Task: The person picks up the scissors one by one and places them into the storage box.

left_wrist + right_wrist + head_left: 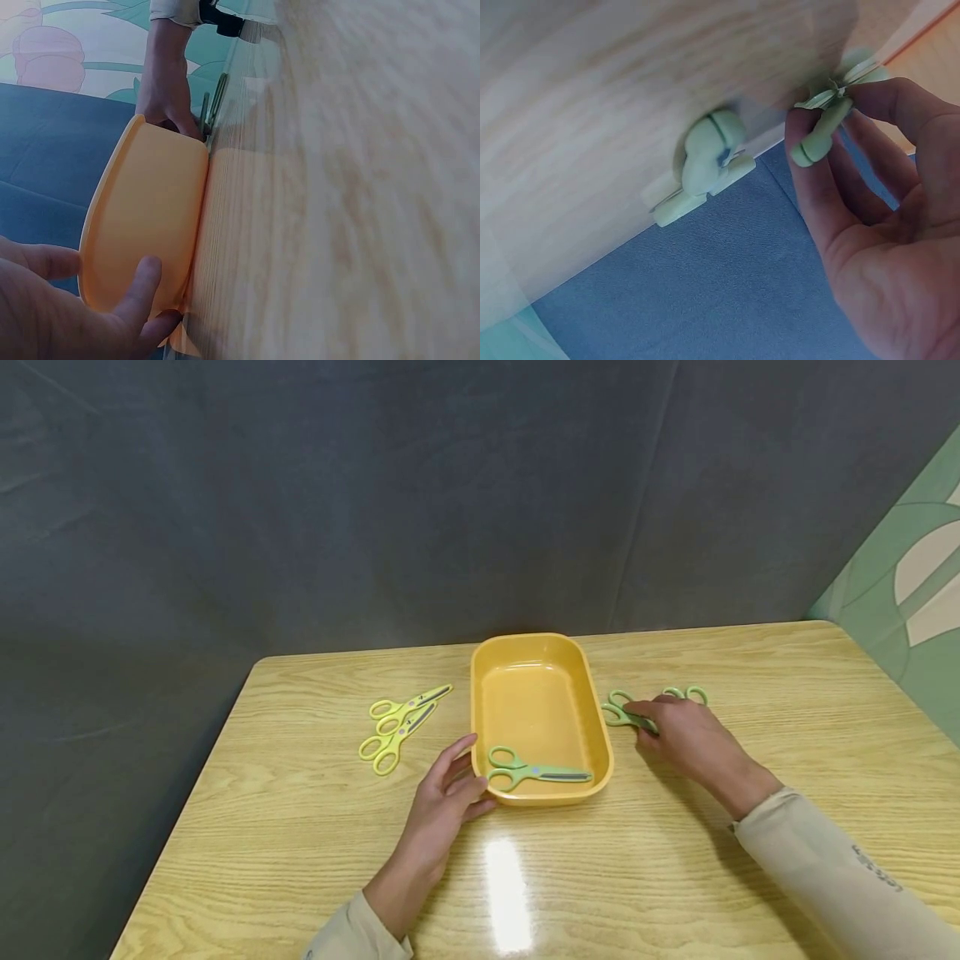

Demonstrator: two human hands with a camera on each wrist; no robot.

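1. Pale and wide, the right sleeve (832, 860) comes nearest, running off the lower right of the head view; its lettering is too small for me to read. The left sleeve (356, 935) is cut off at the bottom edge.

2. Dark cloth (420, 485) fills the top, with a painted panel (930, 677) cut off at the far right.

3. Below it spreads the wood-grain table (300, 827).

4. A yellow-orange tray (532, 710) sits at the middle of the frame. From the left wrist view I can make out only its outside wall.

5. At the tray's lower-left corner, the left hand (442, 802) rests with fingers spread, touching rim and wall, apparently to steady it. Right of the tray, the right hand (686, 735) pinches a green pair of scissors (633, 720) between thumb and fingers; its blades are mostly covered by the hand.

6. I'd judge the step in hand to be picking up that pair; the next move calls for a firm pinch and a lift clear of the tray wall. Just beyond the hand lies another green pair (705, 161), partly hidden in the head view. A third green pair (525, 772) lies inside the tray's near end. Two yellow pairs (401, 732) lie left of it, overlapping.
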